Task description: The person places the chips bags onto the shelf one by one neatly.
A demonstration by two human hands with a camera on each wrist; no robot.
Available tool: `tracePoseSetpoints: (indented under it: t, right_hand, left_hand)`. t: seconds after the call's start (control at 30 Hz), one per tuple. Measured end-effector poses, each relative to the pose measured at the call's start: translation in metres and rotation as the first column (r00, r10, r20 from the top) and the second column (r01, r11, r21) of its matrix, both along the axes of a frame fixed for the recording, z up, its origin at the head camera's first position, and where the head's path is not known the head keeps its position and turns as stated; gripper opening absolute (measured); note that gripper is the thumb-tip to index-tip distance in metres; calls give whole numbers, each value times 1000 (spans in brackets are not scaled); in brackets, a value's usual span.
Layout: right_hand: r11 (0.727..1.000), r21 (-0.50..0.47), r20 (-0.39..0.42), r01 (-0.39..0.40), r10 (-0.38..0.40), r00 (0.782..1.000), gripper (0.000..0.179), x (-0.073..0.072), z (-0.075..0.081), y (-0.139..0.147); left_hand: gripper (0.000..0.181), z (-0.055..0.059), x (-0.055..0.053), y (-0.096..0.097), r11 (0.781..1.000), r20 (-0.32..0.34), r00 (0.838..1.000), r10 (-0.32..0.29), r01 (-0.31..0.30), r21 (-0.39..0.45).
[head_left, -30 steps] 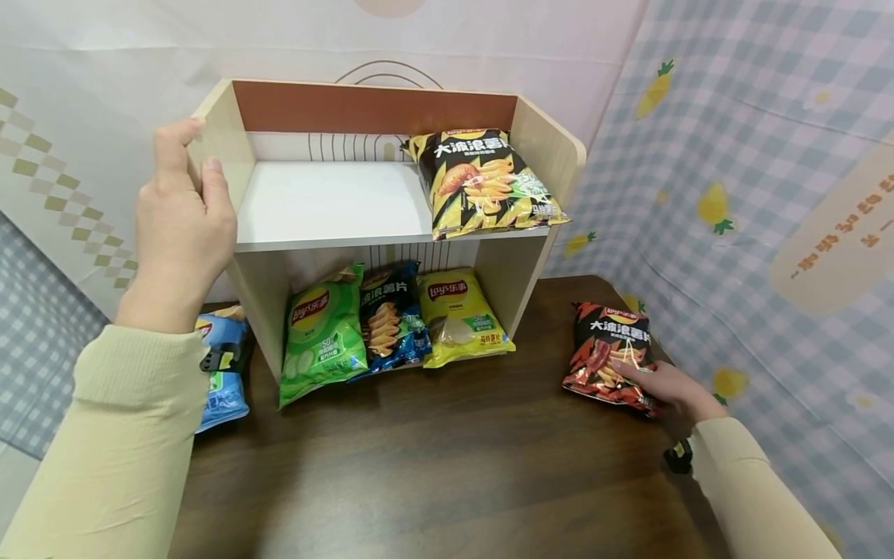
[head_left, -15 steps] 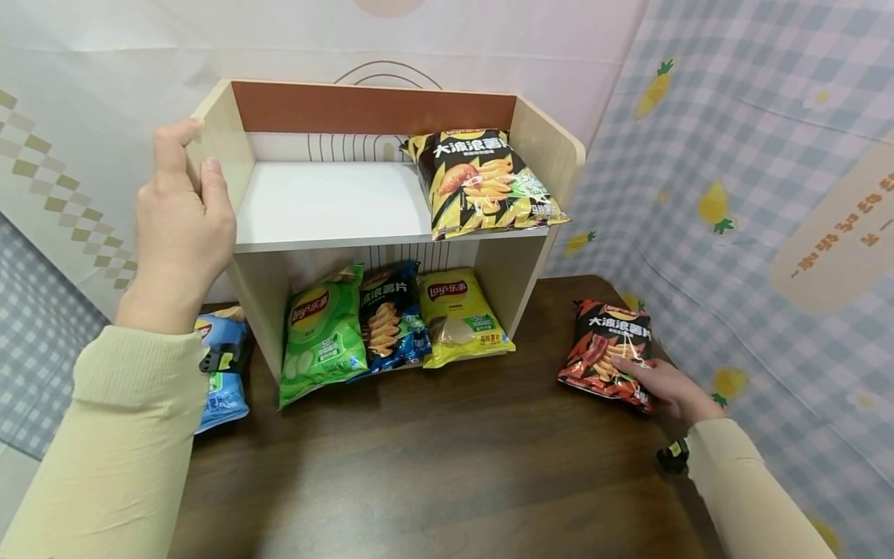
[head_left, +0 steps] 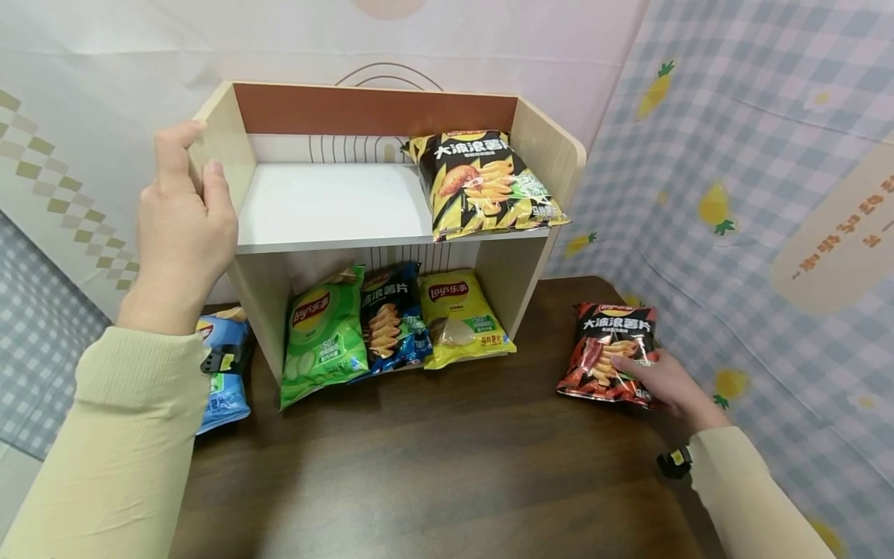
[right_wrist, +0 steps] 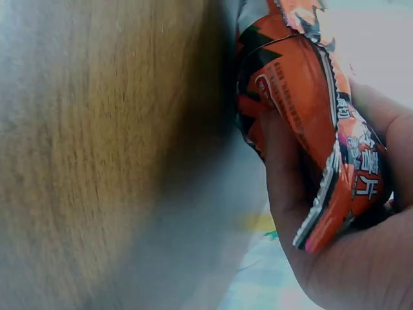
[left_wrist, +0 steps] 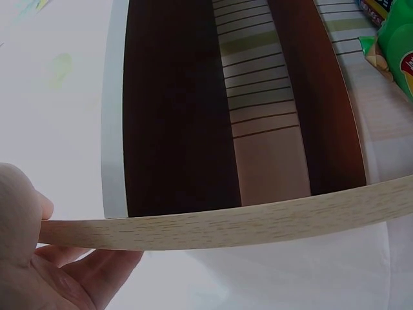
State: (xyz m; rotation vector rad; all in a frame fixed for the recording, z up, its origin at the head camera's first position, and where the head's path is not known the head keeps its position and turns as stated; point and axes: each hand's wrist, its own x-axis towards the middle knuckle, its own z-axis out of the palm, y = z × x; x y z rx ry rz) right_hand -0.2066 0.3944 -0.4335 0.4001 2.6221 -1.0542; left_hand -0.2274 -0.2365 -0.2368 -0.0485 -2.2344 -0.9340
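My left hand [head_left: 183, 213] grips the left side panel [left_wrist: 258, 223] of a two-tier wooden shelf [head_left: 335, 244], thumb on one face and fingers on the other. At the right of the table, my right hand [head_left: 667, 384] holds a red and black bag of potato chips [head_left: 606, 353] by its lower right part. The thumb lies on the front, and in the right wrist view a finger [right_wrist: 284, 161] curls behind the bag. A yellow and black chip bag [head_left: 482, 182] leans on the right of the upper tier, its lower edge slightly over the front.
In the lower tier stand a green chip bag [head_left: 324, 334], a dark blue one [head_left: 391, 318] and a yellow one [head_left: 464, 318]. A light blue bag [head_left: 223, 388] lies left of the shelf, partly behind the left sleeve. A checked curtain [head_left: 754, 155] borders the table [head_left: 419, 466] on the right.
The red and black chip bag in my right hand has turned slightly and shifted a little toward the left. My left hand stays on the shelf panel.
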Motion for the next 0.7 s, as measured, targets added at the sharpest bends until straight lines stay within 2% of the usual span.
tracePoseSetpoints:
  t: [0.1,0.27,0.37,0.5,0.7]
  right_hand:
    - [999,12,-59,-43,44,997,113,10,8,-7]
    - [988,114,-133,-104,119,984,116,33,32,-22]
    - [986,136,-204,-100,127,971,105,47,50,-30]
    - [985,148,-313,-90,133,940,80,65,74,-39]
    - [983,159,-365,-94,146,920,75,87,102,-53]
  left_hand:
    - [42,0,0,0,1000,-5,1000,0,0,-1]
    - [42,0,-1,1,1000,5,1000,0,0,4]
    - [44,0,-1,1,1000,13,1000,3,-3,5]
    - [44,0,-1,1,1000,19,1000,0,0,6]
    - [45,0,-1,2,1000,18,1000,6,-6,4]
